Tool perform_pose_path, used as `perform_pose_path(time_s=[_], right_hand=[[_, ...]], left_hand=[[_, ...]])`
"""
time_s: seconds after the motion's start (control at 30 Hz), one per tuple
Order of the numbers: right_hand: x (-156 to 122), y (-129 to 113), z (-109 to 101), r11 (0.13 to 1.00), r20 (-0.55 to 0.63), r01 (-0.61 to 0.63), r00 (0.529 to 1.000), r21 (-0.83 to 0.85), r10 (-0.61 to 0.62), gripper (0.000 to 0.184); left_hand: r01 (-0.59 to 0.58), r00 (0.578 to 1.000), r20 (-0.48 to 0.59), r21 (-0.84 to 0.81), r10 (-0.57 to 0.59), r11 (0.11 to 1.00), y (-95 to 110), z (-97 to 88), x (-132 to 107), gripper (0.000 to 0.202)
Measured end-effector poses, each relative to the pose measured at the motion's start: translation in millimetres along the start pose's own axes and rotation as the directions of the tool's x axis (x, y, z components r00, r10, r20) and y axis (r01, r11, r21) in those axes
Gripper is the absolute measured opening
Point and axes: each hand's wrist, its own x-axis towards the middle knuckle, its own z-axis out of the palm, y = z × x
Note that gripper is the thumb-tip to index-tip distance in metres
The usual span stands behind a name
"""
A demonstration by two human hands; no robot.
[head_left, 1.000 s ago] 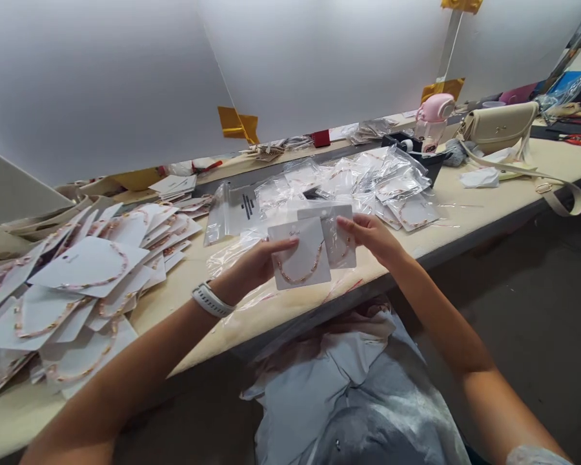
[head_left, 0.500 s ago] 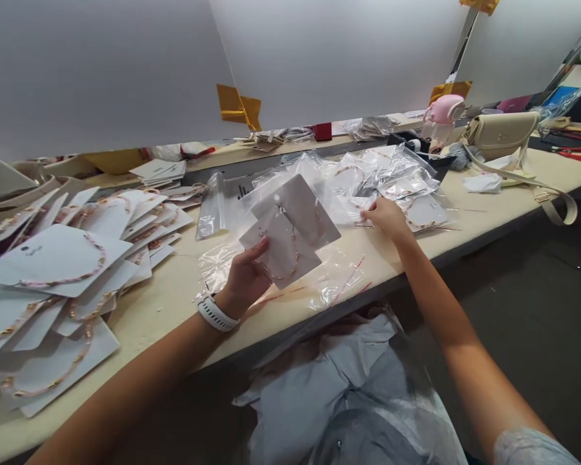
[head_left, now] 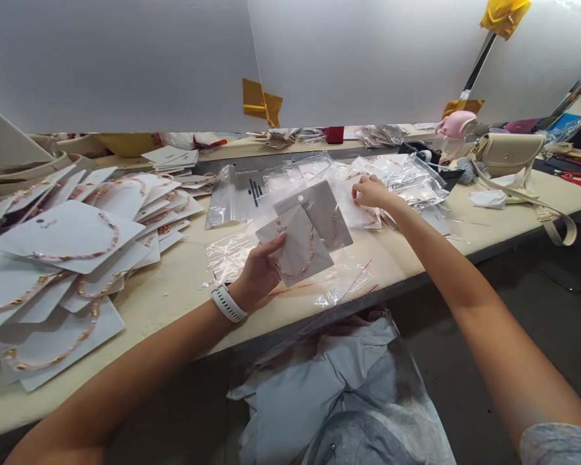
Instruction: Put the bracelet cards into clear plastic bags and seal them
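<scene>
My left hand [head_left: 260, 271] is shut on a pair of white card necklace holders, a front card [head_left: 297, 248] overlapping a rear card [head_left: 322, 216]. Each card carries a thin gold-and-pink beaded necklace. My right hand [head_left: 372, 192] is farther back, its fingers pinching a clear plastic bag [head_left: 353, 203] in a heap of bagged cards. A clear zip bag with black print [head_left: 244, 194] lies left of that heap. Another loose clear bag [head_left: 230, 258] lies under my left hand.
Many loose necklace cards [head_left: 62, 239] are piled on the cream table [head_left: 174, 310] at left. A black tray [head_left: 428, 152], a pink bottle [head_left: 458, 124] and a beige handbag [head_left: 506, 155] stand at back right. A white partition [head_left: 126, 58] rises behind the table.
My right hand has let go of the cards and moved away and back onto the bag heap. My left hand keeps the cards, now more upright. The view has shifted slightly.
</scene>
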Motion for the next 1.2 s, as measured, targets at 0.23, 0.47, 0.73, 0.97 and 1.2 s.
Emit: perform_pose_path(time_s=[0.23,0.47,0.73,0.97,1.2], right_hand=[[-29.6,-15.4,-23.6,0.958,-0.098,0.059,0.995,0.282,-0.032,0.008],[-85.8,-47.0,-36.5,0.275,-0.118,0.146,0.986,0.95,-0.117,0.032],[-120.3,-66.7,-21.2,0.029,-0.189,0.187,0.977,0.982,0.103,0.031],[-119.8,-86.4,0.6,-0.072,-0.166,0.18,0.972,0.981,0.167,0.027],[-123.0,-87.9,15.1,-0.206,-0.183,0.211,0.972,0.956,0.145,0.031]], left_hand=[[0.011,0.996,0.084,-0.047,-0.007,0.999,-2.0,-2.5,0.3,0.01],[0.073,0.988,0.139,-0.078,-0.062,0.994,-1.4,-1.7,-2.7,0.015],[0.015,0.999,0.031,-0.069,-0.012,0.997,-0.6,-1.0,-0.3,0.013],[0.086,0.993,0.083,0.002,-0.086,0.996,-3.5,-0.8,0.3,0.019],[0.082,0.979,0.184,0.028,-0.085,0.996,-7.1,1.6,0.1,0.018]])
